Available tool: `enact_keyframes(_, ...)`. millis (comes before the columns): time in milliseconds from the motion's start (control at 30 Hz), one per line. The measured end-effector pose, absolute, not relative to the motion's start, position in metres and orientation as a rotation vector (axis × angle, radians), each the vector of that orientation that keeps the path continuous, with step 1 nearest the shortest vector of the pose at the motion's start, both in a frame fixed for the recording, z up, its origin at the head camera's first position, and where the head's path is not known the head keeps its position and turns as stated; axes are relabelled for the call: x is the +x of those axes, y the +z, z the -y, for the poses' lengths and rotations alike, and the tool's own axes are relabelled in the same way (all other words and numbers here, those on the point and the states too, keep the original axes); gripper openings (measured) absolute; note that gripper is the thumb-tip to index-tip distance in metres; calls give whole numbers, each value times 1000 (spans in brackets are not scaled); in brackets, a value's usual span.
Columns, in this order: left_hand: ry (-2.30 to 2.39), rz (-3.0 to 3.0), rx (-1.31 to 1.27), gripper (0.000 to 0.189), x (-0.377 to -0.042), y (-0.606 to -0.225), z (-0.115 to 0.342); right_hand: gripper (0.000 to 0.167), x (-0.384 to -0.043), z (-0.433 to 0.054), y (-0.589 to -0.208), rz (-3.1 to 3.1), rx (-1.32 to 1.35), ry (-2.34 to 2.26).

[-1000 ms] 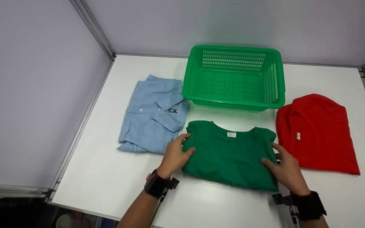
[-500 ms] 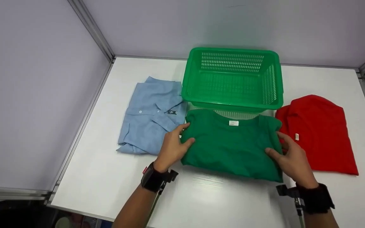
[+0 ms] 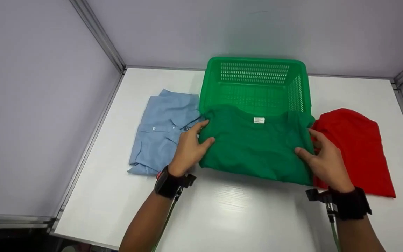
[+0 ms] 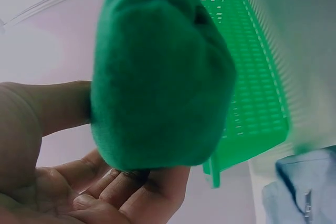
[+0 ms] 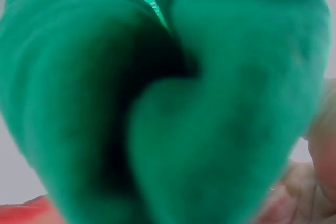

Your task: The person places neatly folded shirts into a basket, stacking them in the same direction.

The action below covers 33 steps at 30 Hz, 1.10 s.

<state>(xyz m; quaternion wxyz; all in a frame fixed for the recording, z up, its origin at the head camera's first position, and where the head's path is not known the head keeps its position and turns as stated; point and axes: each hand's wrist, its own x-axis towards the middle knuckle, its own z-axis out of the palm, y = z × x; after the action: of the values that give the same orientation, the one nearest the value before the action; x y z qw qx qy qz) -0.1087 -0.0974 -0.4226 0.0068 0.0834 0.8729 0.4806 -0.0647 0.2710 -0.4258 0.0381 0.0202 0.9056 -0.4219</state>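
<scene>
A folded green shirt (image 3: 254, 147) with a white neck label is held up above the table, its collar edge overlapping the front of the green basket (image 3: 254, 62). My left hand (image 3: 191, 148) pinches its left side, thumb on top and fingers beneath; the left wrist view shows the folded green edge (image 4: 163, 87) between them. At the opposite side my right hand (image 3: 324, 159) grips the shirt the same way. Thick green folds (image 5: 226, 119) fill most of the right wrist view and hide much of that hand.
A folded light blue shirt (image 3: 156, 140) lies on the white table (image 3: 219, 217) left of the basket, partly behind the left hand. To the right lies a folded red shirt (image 3: 359, 154), partly covered by the right hand. Grey panels (image 3: 257, 28) wall the back and sides.
Both hands have lifted the green shirt and carried it away from the body, from the table in front of the basket to over its front rim. The other shirts stay put.
</scene>
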Motion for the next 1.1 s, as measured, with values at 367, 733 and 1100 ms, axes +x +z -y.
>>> enact_keyframes(367, 1444, -2713, 232, 58, -138, -408, 88, 72, -89, -275, -412, -2749, 76, -1326)
enact_keyframes(733, 1348, -2690, 226, 59, -184, -396, 85, 80, -129, -274, -402, -2698, 141, -1358)
enact_keyframes(1100, 1355, -2642, 156, 60, -220, -389, 80, 81, -160, -276, -389, -2659, 193, -1389)
